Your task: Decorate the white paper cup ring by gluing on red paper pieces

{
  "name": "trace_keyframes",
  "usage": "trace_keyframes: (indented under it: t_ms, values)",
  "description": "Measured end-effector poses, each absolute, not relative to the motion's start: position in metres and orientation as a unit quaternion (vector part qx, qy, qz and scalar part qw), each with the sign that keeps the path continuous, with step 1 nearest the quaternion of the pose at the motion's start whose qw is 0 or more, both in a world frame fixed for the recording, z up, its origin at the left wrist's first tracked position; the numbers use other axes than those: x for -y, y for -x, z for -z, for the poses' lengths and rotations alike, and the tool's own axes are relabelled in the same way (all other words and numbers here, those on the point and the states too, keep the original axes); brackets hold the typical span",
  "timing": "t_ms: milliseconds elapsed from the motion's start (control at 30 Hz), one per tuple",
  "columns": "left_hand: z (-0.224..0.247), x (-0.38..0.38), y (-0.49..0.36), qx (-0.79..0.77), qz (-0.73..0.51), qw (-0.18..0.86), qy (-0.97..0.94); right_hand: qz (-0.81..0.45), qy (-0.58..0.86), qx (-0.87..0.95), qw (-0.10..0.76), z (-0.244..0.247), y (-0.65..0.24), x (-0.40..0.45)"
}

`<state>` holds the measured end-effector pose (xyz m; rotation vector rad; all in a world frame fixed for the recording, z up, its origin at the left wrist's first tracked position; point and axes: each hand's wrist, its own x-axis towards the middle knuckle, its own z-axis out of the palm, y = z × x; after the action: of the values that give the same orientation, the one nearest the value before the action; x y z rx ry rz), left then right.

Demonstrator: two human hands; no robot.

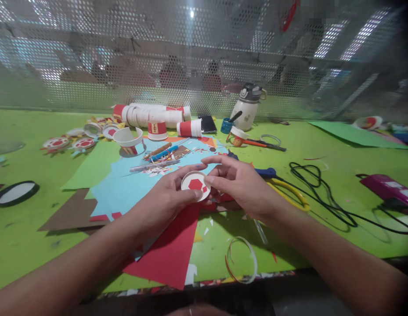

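Note:
A small round white paper disc with a raised rim carries a red hexagon and a smaller red piece near its lower right. My left hand grips the disc from the left, its thumb lying on the disc's lower face. On the right side, my right hand touches the disc's edge with thumb and fingers bent around it. Both hands are over the front part of the blue paper, and red paper lies below them.
Craft knives, paper cups and decorated discs lie behind and left. Yellow-handled scissors, a black cable and a purple power strip are right. A white bottle stands before the perforated screen.

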<state>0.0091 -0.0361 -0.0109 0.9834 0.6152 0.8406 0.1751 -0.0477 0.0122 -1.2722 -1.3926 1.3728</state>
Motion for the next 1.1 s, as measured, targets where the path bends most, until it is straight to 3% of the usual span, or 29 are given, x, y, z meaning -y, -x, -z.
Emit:
trace_keyframes:
  t_ms: [1100]
  values:
    - [0.0159, 0.0344, -0.0062, -0.321, -0.382, 0.726, -0.473, -0.550, 0.487, 0.548, 0.401, -0.0104, -0.1754, 0.0478]
